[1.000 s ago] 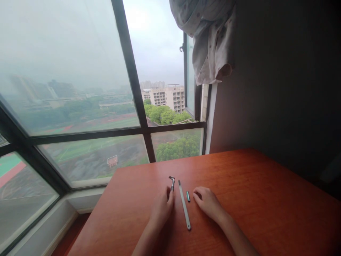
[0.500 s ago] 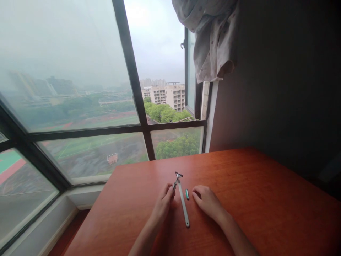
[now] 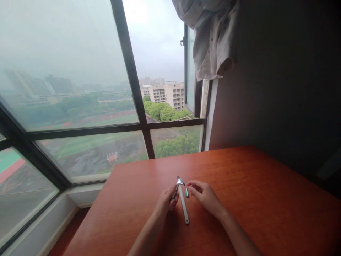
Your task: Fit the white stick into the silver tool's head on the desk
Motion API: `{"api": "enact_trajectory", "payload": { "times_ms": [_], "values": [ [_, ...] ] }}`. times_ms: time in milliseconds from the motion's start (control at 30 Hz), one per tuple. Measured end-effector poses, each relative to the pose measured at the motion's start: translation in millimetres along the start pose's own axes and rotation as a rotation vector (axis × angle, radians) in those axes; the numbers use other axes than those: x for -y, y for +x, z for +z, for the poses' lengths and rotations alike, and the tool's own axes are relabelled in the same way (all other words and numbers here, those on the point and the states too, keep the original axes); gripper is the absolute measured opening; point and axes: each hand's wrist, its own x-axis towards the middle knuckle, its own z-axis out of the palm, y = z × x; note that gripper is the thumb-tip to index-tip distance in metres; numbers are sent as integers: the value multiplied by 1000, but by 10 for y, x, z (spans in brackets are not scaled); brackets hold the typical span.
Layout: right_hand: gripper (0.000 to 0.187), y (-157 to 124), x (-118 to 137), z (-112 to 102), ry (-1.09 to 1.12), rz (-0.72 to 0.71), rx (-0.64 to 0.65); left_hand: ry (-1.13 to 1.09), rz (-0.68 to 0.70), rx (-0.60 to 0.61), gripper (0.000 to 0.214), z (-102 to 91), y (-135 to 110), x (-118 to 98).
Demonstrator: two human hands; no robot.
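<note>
My left hand is closed around the handle of a small metal razor, and lifts its head just above the red-brown wooden table. A long slim grey stick lies on the table between my hands. Beside its far end rests a small dark green piece. My right hand lies on the table with its fingers stretched towards that small piece and the razor head, holding nothing.
A large window with a dark frame stands beyond the table's far edge. A pale cloth hangs at the top by a dark wall on the right.
My left hand has picked the razor up off the table and tilted its head to the right. My right hand has slid forward and left, towards the small green piece.
</note>
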Motion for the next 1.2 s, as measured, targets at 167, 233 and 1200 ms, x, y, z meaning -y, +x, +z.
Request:
{"api": "enact_trajectory", "payload": {
  "times_ms": [167,233,1200],
  "values": [
    [54,-2,18,30,357,62,144,45,-20,39,63,5,-16,1],
    [58,-2,28,37,407,63,163,59,-13,54,63,8,-23,-3],
    [46,-27,97,-16,520,39,187,227,-14,101,68,19,-51,-54]
  ]
}}
